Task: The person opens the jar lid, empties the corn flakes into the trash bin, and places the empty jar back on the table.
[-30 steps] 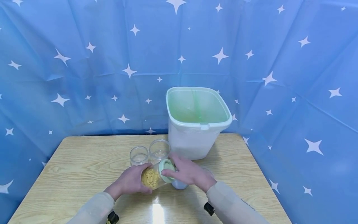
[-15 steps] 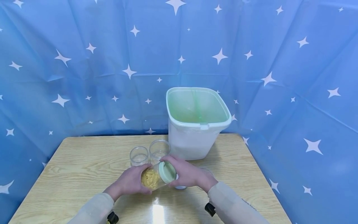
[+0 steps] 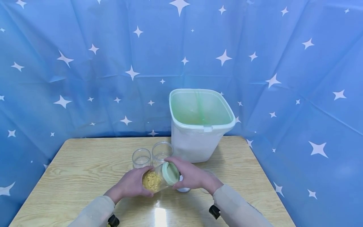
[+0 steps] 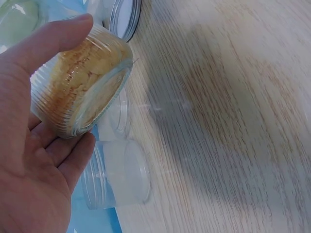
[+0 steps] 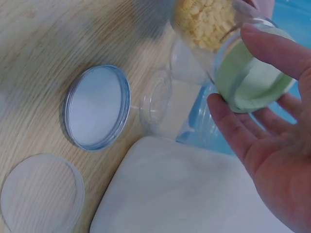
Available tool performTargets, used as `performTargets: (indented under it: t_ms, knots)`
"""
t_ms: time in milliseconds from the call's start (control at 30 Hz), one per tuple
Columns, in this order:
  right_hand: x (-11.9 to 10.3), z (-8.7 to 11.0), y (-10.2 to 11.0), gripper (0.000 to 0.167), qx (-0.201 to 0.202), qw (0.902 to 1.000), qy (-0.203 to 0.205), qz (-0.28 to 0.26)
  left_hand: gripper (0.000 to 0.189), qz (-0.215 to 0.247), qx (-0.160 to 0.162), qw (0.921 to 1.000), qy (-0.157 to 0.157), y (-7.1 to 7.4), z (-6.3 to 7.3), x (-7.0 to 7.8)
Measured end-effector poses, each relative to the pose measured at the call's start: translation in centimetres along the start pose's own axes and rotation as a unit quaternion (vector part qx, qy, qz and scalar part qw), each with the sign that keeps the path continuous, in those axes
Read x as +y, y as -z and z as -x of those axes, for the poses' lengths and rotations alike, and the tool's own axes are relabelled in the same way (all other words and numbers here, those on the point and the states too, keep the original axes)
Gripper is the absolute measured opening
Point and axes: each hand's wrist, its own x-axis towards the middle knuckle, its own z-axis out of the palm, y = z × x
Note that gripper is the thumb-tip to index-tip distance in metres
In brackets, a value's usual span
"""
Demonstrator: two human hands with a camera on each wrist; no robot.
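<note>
A clear ribbed jar [image 3: 151,182] with yellow chips in it is held tilted above the table, its lid end towards the right. My left hand [image 3: 132,183] grips the jar round its lower body; in the left wrist view the base of the jar [image 4: 82,80] faces the table. On the jar's mouth sits a pale green lid [image 3: 171,173]. My right hand [image 3: 194,176] holds this lid by its rim, thumb on one side and fingers on the other, as the right wrist view shows with the green lid [image 5: 252,80].
Two clear lidless jars [image 3: 141,157] stand just behind the hands. A large white bin [image 3: 195,143] with a pale green inside stands at the back right. A silver-rimmed lid [image 5: 97,107] and a clear lid [image 5: 43,194] lie on the wooden table [image 3: 85,170].
My right hand has shifted its hold from across the green lid to round its rim, and the lid's top now shows more. The left hand and jar stay almost still.
</note>
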Motion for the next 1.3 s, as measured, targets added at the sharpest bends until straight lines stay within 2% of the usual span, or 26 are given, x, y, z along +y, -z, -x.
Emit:
performTargets:
  t_ms: [233,533,767,967,1300]
  knots:
    - [0.5,0.5,0.6,0.095,0.002,0.9987,-0.008,-0.05,0.094,-0.001,0.006,1.0,-0.003,0.1,0.1,0.0]
    - [0.7,0.8,1.2,0.092,0.011,0.9984,-0.011,-0.055,0.095,0.001,0.004,0.9999,0.009,0.2,0.2,-0.2]
    - [1.5,1.2,1.5,0.088,0.03,0.9989,-0.005,-0.035,0.098,0.003,0.002,0.9998,0.019,0.4,0.6,-0.4]
    - [2.4,1.7,1.2,0.088,0.038,0.9985,-0.038,-0.007,0.102,0.002,0.007,0.9995,0.03,0.6,0.8,-0.6]
    - [4.1,1.7,0.1,0.084,0.026,0.9967,-0.058,-0.05,0.101,0.004,0.009,0.999,0.044,1.2,1.4,-1.1]
